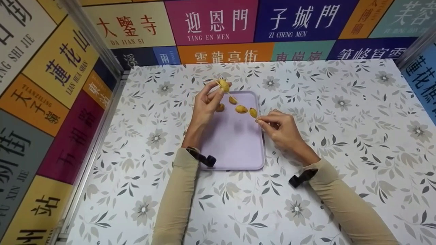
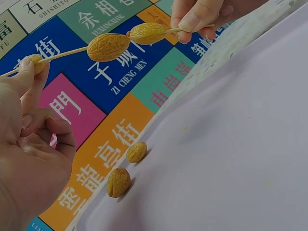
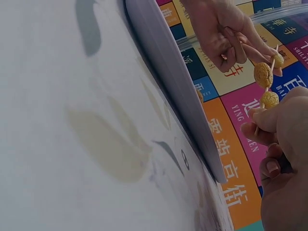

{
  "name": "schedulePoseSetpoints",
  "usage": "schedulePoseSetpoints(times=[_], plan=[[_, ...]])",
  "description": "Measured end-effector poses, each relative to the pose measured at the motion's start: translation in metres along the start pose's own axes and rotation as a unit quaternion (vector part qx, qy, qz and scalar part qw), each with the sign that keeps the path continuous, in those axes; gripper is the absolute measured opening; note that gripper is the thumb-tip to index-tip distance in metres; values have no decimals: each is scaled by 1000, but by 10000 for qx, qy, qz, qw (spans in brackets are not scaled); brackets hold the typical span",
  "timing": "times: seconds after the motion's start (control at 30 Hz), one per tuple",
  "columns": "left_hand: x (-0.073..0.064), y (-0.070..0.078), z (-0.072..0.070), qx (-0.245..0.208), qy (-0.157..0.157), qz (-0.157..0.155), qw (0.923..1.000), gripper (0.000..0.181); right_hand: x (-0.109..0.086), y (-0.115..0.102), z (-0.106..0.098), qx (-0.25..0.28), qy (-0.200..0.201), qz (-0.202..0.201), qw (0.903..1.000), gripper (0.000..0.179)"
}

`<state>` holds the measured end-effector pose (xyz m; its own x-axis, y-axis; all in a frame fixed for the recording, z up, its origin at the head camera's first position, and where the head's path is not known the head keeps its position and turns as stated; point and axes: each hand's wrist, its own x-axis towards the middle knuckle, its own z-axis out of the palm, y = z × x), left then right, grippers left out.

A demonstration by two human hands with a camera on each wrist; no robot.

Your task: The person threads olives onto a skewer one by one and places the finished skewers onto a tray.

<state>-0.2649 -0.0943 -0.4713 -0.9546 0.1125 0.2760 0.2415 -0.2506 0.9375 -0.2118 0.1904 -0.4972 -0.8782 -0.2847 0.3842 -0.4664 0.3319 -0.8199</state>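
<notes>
A thin wooden skewer (image 2: 72, 52) runs between my hands above the tray, with wrinkled, oval, yellow-brown fruits threaded on it. My left hand (image 1: 207, 102) pinches one fruit (image 1: 223, 85) near the skewer's far tip, between thumb and finger. Two more fruits, one larger (image 2: 109, 46) and one smaller (image 2: 147, 33), sit side by side closer to the other end. There my right hand (image 1: 281, 127) pinches the bare end of the skewer between thumb and forefinger. Beneath the skewer lies a light purple tray (image 1: 235, 146), two loose fruits (image 2: 136, 152) (image 2: 119, 183) resting at its far end.
White cloth with grey leaves and flowers covers the table (image 1: 340, 143) around the tray. Colourful panels with Chinese lettering (image 1: 211, 23) stand behind the table and along its left side. Black wrist straps with cameras (image 1: 204, 158) are worn over beige sleeves (image 1: 173, 200).
</notes>
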Motion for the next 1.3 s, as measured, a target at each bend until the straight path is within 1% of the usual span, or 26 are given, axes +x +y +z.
schedulePoseSetpoints(times=[0.17,0.27,0.43,0.5,0.57,0.7,0.83,1.03,1.13,1.3], plan=[[0,-1,1,69,-23,28,10000,31,0,1,1,-60,15,-82,9999,13],[-1,-2,2,11,-66,61,10000,30,-1,-2,2,-89,56,-118,9999,13],[-1,-6,3,-186,-126,122,9997,29,-1,-20,3,-59,176,-213,9996,11],[-1,-7,4,-178,-132,135,9997,29,-1,-25,3,-43,218,-232,9995,11],[-1,-7,4,-142,-127,121,9997,30,-1,-24,3,-12,245,-214,9995,11],[-1,-8,5,22,-156,128,9998,31,-1,-9,4,-27,251,-206,9995,11],[-1,-8,7,117,-212,239,9994,31,0,1,3,-12,247,-161,9996,11],[-1,-11,9,136,-251,414,9987,29,-1,1,0,75,131,-63,9999,12],[0,-12,10,139,-239,374,9989,29,-1,0,1,-8,146,-21,9999,12],[-1,-13,12,166,-202,262,9993,29,0,-8,3,-112,245,-108,9996,11]])
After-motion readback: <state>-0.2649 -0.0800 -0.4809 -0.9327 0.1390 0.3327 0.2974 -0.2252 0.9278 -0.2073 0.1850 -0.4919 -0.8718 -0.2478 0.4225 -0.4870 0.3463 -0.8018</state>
